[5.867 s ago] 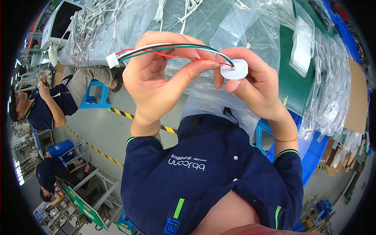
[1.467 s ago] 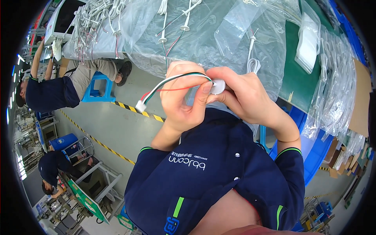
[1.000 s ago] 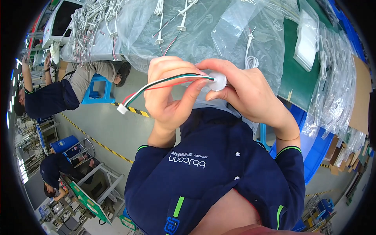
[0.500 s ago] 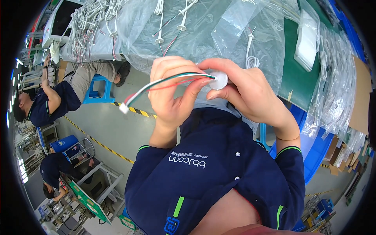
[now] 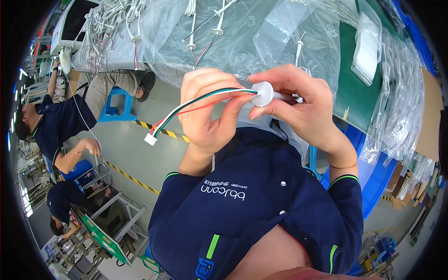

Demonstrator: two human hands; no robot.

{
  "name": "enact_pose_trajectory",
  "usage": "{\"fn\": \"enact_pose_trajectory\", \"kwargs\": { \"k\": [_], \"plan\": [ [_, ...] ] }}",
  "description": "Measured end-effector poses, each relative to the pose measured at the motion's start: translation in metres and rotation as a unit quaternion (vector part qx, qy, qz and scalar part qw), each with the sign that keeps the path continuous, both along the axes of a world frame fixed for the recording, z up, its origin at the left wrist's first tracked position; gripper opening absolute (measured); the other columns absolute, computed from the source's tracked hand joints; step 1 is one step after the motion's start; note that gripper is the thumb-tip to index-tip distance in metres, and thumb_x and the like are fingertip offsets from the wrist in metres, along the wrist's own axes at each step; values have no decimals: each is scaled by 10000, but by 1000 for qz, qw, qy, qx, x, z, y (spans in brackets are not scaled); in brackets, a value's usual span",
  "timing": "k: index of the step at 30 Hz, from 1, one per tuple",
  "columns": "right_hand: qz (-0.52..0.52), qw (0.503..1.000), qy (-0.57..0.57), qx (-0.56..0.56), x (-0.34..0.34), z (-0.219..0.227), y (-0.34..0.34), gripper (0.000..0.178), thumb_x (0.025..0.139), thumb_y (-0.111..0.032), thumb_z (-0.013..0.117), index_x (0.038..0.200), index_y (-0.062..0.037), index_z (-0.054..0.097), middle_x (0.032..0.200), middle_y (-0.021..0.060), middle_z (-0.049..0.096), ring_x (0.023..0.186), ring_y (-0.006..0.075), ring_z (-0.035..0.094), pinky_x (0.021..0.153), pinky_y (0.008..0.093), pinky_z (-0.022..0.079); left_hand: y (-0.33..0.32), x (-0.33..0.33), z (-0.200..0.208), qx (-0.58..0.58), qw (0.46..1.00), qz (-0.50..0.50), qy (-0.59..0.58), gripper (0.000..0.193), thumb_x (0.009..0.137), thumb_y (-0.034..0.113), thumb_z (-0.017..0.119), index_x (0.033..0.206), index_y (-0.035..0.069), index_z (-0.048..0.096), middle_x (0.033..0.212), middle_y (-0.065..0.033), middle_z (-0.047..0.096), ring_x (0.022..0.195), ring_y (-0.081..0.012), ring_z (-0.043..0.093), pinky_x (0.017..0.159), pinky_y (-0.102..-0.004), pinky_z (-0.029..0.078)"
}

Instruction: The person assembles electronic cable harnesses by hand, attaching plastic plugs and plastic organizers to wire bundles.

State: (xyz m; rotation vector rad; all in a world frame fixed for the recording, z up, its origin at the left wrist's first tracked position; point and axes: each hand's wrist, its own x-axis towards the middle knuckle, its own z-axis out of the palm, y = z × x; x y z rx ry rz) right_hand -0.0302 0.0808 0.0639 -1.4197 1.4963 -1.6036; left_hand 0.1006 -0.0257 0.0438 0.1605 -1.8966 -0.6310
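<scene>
Between my hands is a white cable with a round white flange [image 5: 263, 94]. Out of the flange come thin wires [image 5: 196, 100] in red, black, white and green, ending in a small white plug [image 5: 150, 139] that hangs free on the left. My left hand [image 5: 210, 105] is closed, pinching the wires beside the flange between thumb and fingers. My right hand [image 5: 305, 98] curls round the cable behind the flange, its thumb and forefinger on either side of the rim. The cable's further run is partly hidden by that hand.
Clear plastic sheeting [image 5: 172, 51] covers the green table [image 5: 347, 100], with similar cables [image 5: 217, 31] on it. Bagged cables [image 5: 399, 112] lie at the right, near a white packet stack [image 5: 365, 51]. At the left are a cable heap [image 5: 112, 23], a blue stool [image 5: 119, 105] and two co-workers [image 5: 70, 112].
The flange has turned more side-on, and the cable behind it now shows. My right thumb and forefinger have spread wider. The small plug has dipped slightly. A co-worker's arm has swung out at the left.
</scene>
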Motion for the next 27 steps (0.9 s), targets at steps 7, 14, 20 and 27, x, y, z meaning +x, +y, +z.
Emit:
{"fn": "enact_pose_trajectory", "kwargs": {
  "k": [7, 14, 20, 27],
  "plan": [
    [19, 995, 87, 50, -7, 2, 3, 305, 682, -47, 745, 961, -7, 630, 716, 37, 645, 604, 35, 578, 507, 163, 424, 9, 1, 1, 31, 999, -3, -12, 204, 612, 4, 737, 781, 26, 622, 772, -71, 608, 710, -235, 562, 638, -325, 438],
    [-7, 991, 131, -8, -3, -8, -1, 292, 659, -126, 755, 913, -55, 630, 556, 47, 506, 462, 135, 469, 441, 237, 381, 12, 2, -5, 74, 997, 1, -20, 176, 631, -23, 721, 768, 19, 618, 748, -68, 605, 713, -235, 568, 649, -327, 439],
    [-25, 988, 148, -23, -4, -13, -2, 296, 653, -142, 753, 912, -63, 633, 567, 48, 524, 466, 157, 497, 438, 245, 393, 20, -1, -10, 168, 986, 14, -19, 149, 665, -32, 710, 767, 12, 611, 759, -68, 609, 728, -236, 561, 680, -323, 436],
    [-16, 974, 216, -59, -6, 2, -3, 314, 640, -132, 753, 922, -63, 633, 593, 51, 542, 483, 153, 510, 457, 235, 404, 17, 0, -10, 215, 975, -36, 36, 178, 643, -28, 724, 776, -6, 608, 776, -89, 615, 741, -218, 559, 697, -313, 426]
  ]
}}
